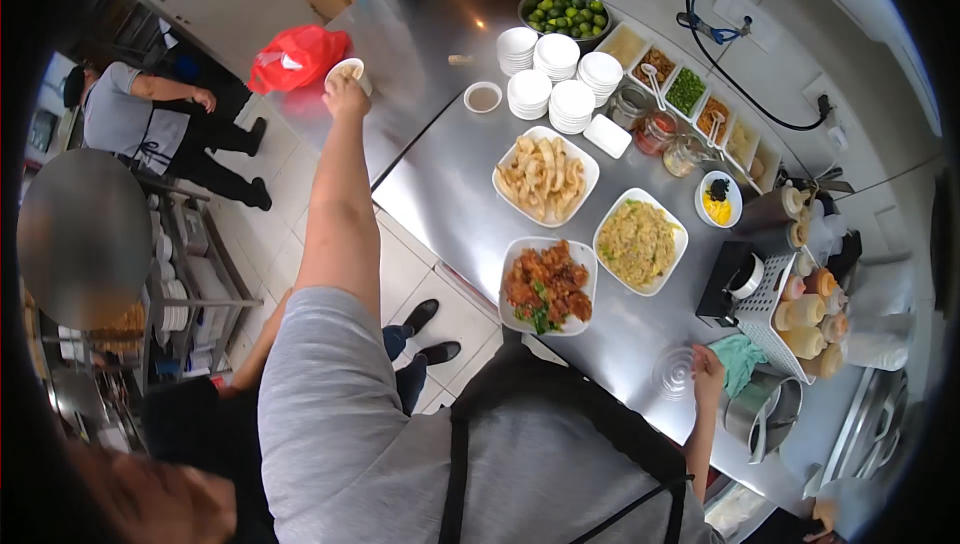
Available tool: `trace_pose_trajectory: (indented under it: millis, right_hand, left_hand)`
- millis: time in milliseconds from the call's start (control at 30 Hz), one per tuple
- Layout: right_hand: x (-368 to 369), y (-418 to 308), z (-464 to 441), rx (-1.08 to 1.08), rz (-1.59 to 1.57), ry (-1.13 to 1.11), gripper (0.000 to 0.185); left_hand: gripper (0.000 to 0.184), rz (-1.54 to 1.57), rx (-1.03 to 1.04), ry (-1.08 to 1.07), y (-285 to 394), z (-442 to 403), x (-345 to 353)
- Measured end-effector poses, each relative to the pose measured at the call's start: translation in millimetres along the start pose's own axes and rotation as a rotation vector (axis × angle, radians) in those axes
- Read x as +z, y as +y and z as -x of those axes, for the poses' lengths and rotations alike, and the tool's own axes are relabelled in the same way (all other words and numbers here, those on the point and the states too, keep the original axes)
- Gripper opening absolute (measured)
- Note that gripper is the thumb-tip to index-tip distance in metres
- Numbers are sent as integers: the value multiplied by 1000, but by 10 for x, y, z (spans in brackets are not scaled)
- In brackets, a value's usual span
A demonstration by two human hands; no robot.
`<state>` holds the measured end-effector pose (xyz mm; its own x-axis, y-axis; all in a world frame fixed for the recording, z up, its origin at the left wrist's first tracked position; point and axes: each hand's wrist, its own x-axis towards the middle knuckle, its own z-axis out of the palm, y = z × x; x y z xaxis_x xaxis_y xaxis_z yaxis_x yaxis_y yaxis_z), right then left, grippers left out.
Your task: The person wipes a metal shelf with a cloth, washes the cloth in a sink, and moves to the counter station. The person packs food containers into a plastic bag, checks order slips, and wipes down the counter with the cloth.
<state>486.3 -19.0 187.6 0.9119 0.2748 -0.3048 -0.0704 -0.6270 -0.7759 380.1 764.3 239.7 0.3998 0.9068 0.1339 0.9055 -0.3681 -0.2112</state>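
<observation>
My left hand [347, 96], at the end of my stretched arm, is closed on the rim of a small pale cup [349, 75] at the far left of the steel counter. A red plastic bag [295, 57] lies right beside that cup. On the right, my right hand [708, 372] has its fingers curled at the edge of a round clear plastic lid [674, 371] over the counter. Next to this hand are a green cloth [738, 362] and a metal pot [765, 414].
Fried strips [541, 179], fried rice [640, 242] and glazed fried pieces [547, 286] fill white dishes. Behind stand stacked white saucers [572, 104], a bowl of limes [566, 14] and topping trays [686, 90]. Sauce bottles [803, 314] stand right. Two other people are at left.
</observation>
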Motion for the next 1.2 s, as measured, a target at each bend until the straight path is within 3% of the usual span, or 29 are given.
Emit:
trace_pose_trajectory:
  millis: [133,267,300,333,533,700,767,833,867,933,1000,1133,1200]
  right_hand:
    - [73,-59,74,16,23,76,18]
    - [69,-220,103,27,80,98,18]
    - [71,-255,110,40,46,100,18]
    - [69,-283,119,55,11,106,18]
    - [-76,-148,205,104,-225,151,19]
    - [-428,-38,361,60,-406,225,17]
    - [-602,1,439,52,-476,250,17]
    - [-754,79,505,59,-790,222,16]
    - [-817,143,526,64,-794,226,16]
    - [-915,256,541,11,-1118,193,15]
    - [-988,274,570,-3,-1171,174,14]
    - [-1018,380,615,-61,-1290,47,14]
    - [-949,365,655,-47,-1247,88,14]
  left_hand:
    - [48,-18,-26,-137,-47,-160,37]
    - [30,-16,66,167,-107,-155,289]
    - [22,23,134,382,-111,-111,334]
    - [22,30,153,384,-95,-81,361]
    - [18,237,512,623,289,652,-566]
    - [15,480,898,764,947,1970,-1643]
    - [16,564,1061,747,1207,2584,-1894]
    - [17,686,1274,704,1501,3235,-2051]
    - [18,739,1350,678,1650,3579,-2083]
    - [17,795,1516,540,1925,4188,-2072]
    - [19,846,1652,458,2197,4742,-1934]
    - [22,795,1763,380,2591,5564,-1454]
    - [21,768,1802,372,2662,5767,-1327]
